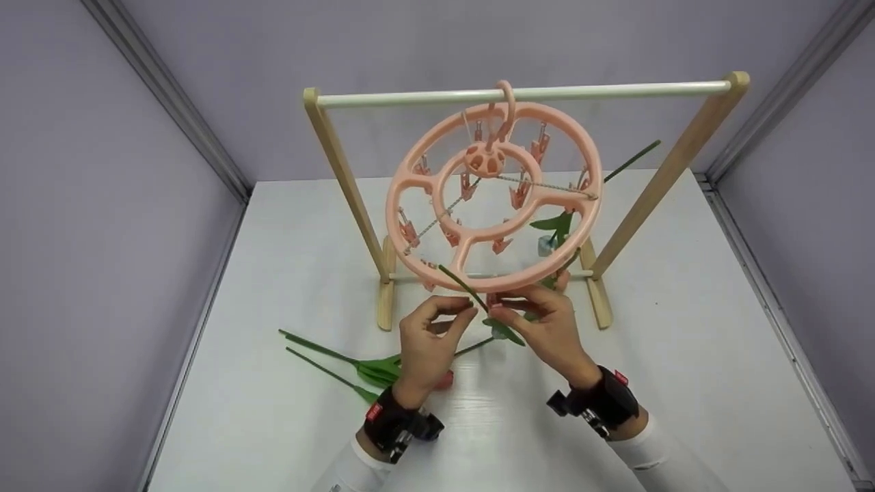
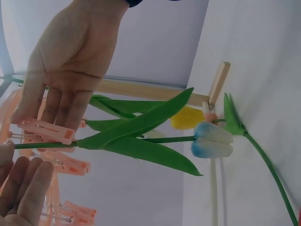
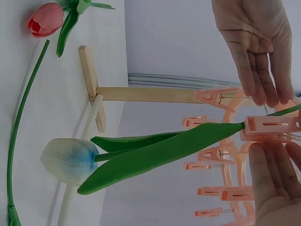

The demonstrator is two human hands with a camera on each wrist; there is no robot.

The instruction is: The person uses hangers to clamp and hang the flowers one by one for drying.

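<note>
Both hands meet at the near rim of the round salmon-pink plastic clip hanger (image 1: 493, 198), which hangs by its hook from the white rail of a small wooden-framed rack (image 1: 523, 94) on the white table (image 1: 683, 328). The left hand (image 1: 427, 342) pinches the green stem of an artificial pale-blue tulip (image 3: 69, 160) between thumb and fingertips. The right hand (image 1: 543, 324) has its fingers closed about a pink peg (image 3: 273, 125) at the hanger's rim, and the stem sits at that peg's mouth. The stem's long axis runs slantwise across the gap between the hands, its cut end rising over the rim toward the left, its leaves and bloom drooping below the hanger, nearer the right hand. More artificial tulips (image 1: 362, 369) lie flat on the table by the left wrist, a red bloom among them.
</note>
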